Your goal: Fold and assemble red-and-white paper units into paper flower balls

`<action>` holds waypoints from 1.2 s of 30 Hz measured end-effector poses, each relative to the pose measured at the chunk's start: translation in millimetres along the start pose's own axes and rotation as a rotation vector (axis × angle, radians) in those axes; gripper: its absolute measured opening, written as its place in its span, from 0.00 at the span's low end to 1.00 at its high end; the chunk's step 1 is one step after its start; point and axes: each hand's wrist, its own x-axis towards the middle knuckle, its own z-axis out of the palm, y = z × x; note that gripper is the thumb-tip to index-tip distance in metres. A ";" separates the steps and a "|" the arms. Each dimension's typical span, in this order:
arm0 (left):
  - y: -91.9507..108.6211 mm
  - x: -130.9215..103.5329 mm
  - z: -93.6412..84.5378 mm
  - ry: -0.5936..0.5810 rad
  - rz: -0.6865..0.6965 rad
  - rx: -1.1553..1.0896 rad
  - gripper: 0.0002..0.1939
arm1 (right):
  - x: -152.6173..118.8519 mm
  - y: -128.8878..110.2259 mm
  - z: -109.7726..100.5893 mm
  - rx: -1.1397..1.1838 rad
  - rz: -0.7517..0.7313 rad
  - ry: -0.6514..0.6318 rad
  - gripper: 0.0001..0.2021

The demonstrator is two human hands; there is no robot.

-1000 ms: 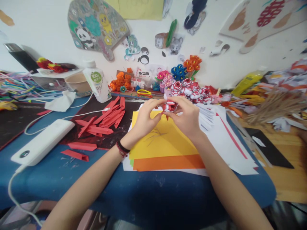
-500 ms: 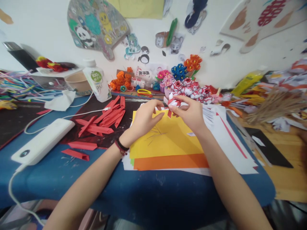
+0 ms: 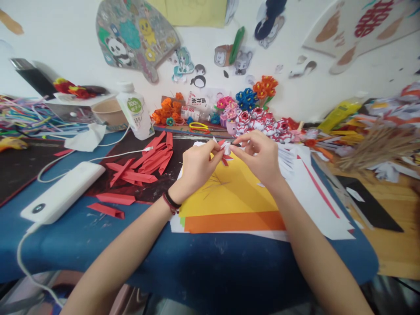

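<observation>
A small red-and-white folded paper flower is held above the yellow paper. My left hand pinches its left side between thumb and fingers. From the other side, the thumb and forefinger of my right hand close on the flower's white part, its other fingers curled. Parts of the flower are hidden by the fingertips. Thin wire-like strands lie on the yellow sheet beneath. To the left, several folded red paper strips are heaped on a dark mat.
White sheets and an orange sheet lie under the yellow one. A white power bank with a cable sits left. Along the back stand finished paper flowers, a white bottle and yellow-handled scissors. Brown sticks lie right.
The flower has moved left and slightly down, and turned. My left hand, earlier apart from it with fingers spread, now grips it. My right hand's grip has shifted.
</observation>
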 end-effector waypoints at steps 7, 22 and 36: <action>7.7 -3.4 1.3 -0.077 -0.058 0.064 0.05 | -3.8 -2.7 4.3 0.060 -0.015 -0.126 0.05; 7.8 -5.4 4.4 -0.058 -0.029 0.119 0.05 | -4.8 -0.3 5.7 0.039 -0.025 -0.158 0.03; 1.2 -8.8 8.9 -0.045 0.136 0.304 0.10 | -5.5 -4.6 7.9 0.066 0.055 -0.173 0.05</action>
